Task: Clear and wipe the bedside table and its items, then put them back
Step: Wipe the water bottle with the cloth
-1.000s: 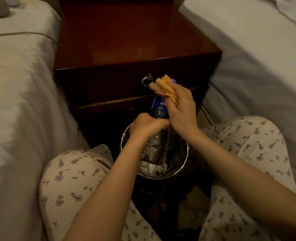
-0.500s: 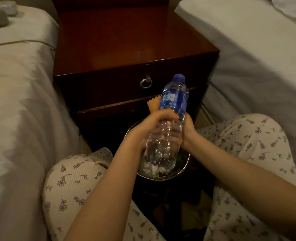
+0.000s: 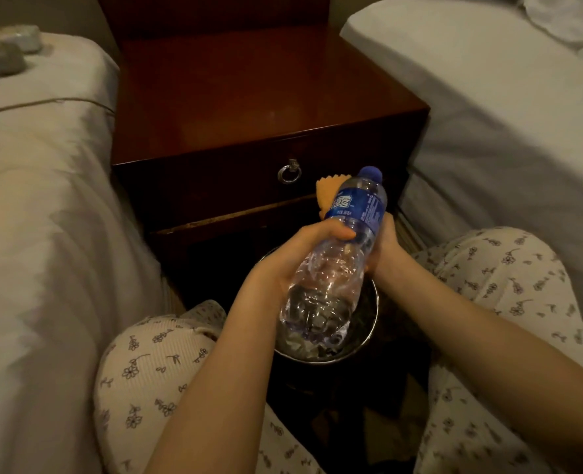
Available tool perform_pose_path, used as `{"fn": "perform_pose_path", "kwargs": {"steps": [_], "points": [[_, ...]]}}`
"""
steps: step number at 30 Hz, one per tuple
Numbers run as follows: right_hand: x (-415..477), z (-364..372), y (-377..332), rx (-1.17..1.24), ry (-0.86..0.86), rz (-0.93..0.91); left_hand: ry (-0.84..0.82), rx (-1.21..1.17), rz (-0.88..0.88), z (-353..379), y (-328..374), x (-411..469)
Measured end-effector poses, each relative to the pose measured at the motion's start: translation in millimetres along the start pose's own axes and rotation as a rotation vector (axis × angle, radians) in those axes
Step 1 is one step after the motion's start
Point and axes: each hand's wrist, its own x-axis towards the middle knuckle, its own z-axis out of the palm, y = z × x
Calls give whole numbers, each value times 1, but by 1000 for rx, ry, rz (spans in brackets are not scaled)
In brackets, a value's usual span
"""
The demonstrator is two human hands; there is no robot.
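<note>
A clear plastic water bottle (image 3: 338, 258) with a blue label and blue cap is tilted, cap up and to the right. My left hand (image 3: 293, 254) grips its middle. My right hand (image 3: 384, 241) is behind the bottle on its right side, holding an orange cloth (image 3: 326, 196) whose corner sticks up behind the label. The dark red wooden bedside table (image 3: 249, 97) stands just beyond, its top bare and glossy, with a ring pull (image 3: 289, 172) on the drawer front.
A round metal waste bin (image 3: 368, 336) with crumpled rubbish sits on the floor right under the bottle, between my knees. White beds flank the table, left (image 3: 37, 200) and right (image 3: 505, 114). Small items (image 3: 6, 49) lie on the left bed.
My right hand slid the cloth down from the bottle's cap to behind its body, uncovering the cap and label. The bottle has tipped a little further to the right.
</note>
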Motion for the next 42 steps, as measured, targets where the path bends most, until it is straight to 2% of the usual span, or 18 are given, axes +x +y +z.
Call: {"fn": "perform_pose_path", "kwargs": {"steps": [2, 4, 5, 8, 10, 13, 17, 21, 26, 28, 30, 32, 35, 38, 42], "points": [[-5, 1, 2, -3, 17, -15, -7, 12, -12, -3, -2, 2], [-11, 5, 5, -61, 53, 8, 63, 50, -38, -2, -2, 3], [-13, 4, 7, -123, 72, 24, 153, 138, -56, -2, -3, 4], [-19, 2, 13, -299, 70, 28, 593, 686, -23, -1, -8, 4], [-18, -1, 19, -399, 38, 29, 722, 862, -8, -1, -9, 3], [-18, -3, 22, -501, -15, 45, 689, 915, -38, -6, -11, 9], [-18, -4, 21, -449, -37, 112, 533, 599, -43, -6, -9, 11], [-12, -5, 20, -476, 13, -14, 447, 536, 75, -1, -7, 11], [-17, -7, 23, -447, 62, 31, 572, 673, 7, 1, -16, 15], [-17, -8, 26, -442, 76, 66, 631, 725, 35, 3, -15, 14], [-20, -5, 27, -447, 22, 87, 733, 839, 105, 4, -12, 11], [-21, -2, 27, -522, -39, 25, 845, 923, 159, 3, -8, 7], [-24, 1, 33, -779, -39, -186, 958, 899, 173, -2, -4, 4], [-29, -2, 36, -941, 7, -409, 955, 803, 196, -4, -2, 3], [-45, -7, 30, -1120, -65, -761, 947, 587, 277, 0, 0, 4]]}}
